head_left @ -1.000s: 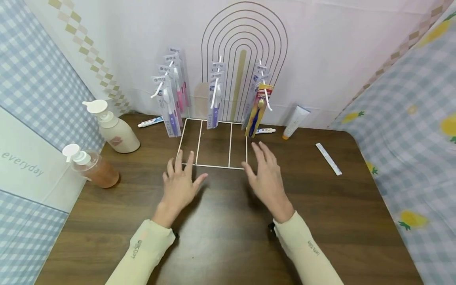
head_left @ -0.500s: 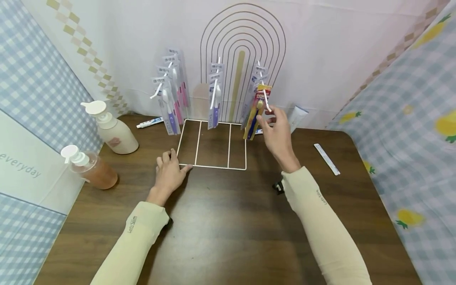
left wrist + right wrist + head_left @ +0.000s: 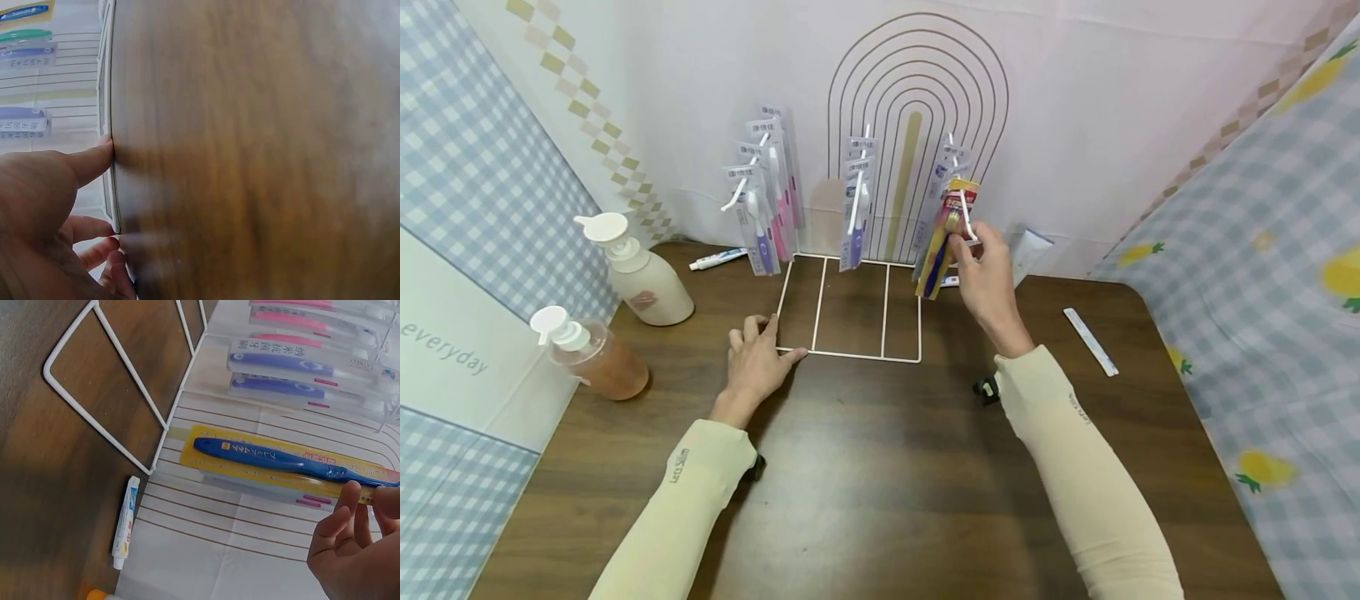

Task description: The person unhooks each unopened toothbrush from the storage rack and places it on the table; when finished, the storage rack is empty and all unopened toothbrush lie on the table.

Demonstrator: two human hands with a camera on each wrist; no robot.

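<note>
A white wire rack [image 3: 865,357] stands at the back of the brown table, with packaged toothbrushes hanging on its hooks. My right hand [image 3: 981,267] is raised to the right hook and pinches the top of a yellow pack holding a blue toothbrush [image 3: 942,242]. In the right wrist view that yellow pack [image 3: 275,459] hangs in front of other packs, with my fingertips [image 3: 350,519] at its upper end. My left hand [image 3: 758,354] rests on the table at the rack's front left corner. Its thumb [image 3: 94,159] touches the base wire [image 3: 106,94].
Purple and pink toothbrush packs hang on the left hook [image 3: 760,217] and the middle hook [image 3: 855,208]. Two pump bottles [image 3: 640,279] [image 3: 591,354] stand at the left. A small toothpaste tube [image 3: 718,259], a white tube [image 3: 1026,254] and a white strip [image 3: 1090,340] lie on the table.
My right hand rose from the table to the right hook and took hold of the yellow pack. My left hand slid left onto the rack's front corner.
</note>
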